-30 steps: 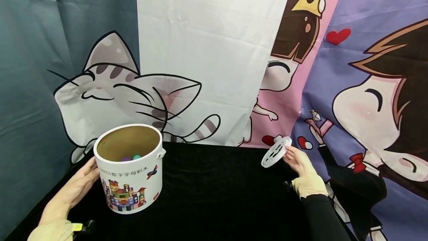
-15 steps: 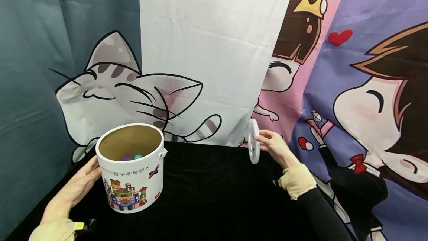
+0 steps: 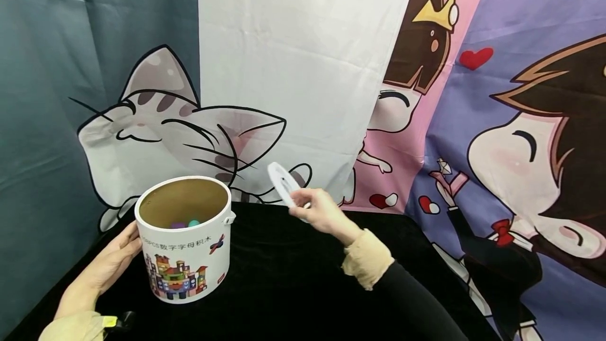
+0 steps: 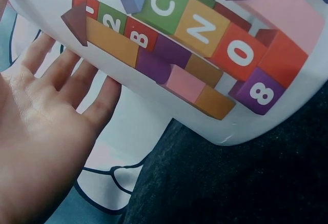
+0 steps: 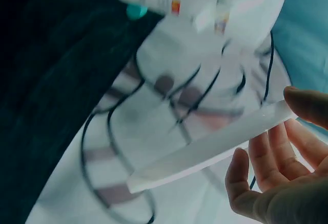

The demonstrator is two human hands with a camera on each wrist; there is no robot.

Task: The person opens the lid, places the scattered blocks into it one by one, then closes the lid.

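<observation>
A white bucket (image 3: 189, 264) printed with colourful blocks stands upright on the black cloth at the left. Its rim is uncovered, and a purple piece (image 3: 178, 225) and a teal piece (image 3: 193, 223) show inside. My left hand (image 3: 106, 267) rests against the bucket's left side; the left wrist view shows its fingers (image 4: 102, 101) fairly straight, their tips partly behind the wall. Right of the bucket, my right hand (image 3: 322, 212) holds a white, round, lid-like disc with cut-outs (image 3: 282, 183) in the air, tilted. In the right wrist view the disc (image 5: 215, 149) appears edge-on between thumb and fingers.
Black cloth (image 3: 274, 278) covers the table. Behind it hangs a printed curtain (image 3: 303, 78) with a cat and cartoon figures. A small blurred teal thing (image 5: 136, 11) shows beside the bucket in the right wrist view.
My right hand has carried the disc leftward from the right side towards the bucket, turning it on the way. The left hand and the bucket have stayed in place.
</observation>
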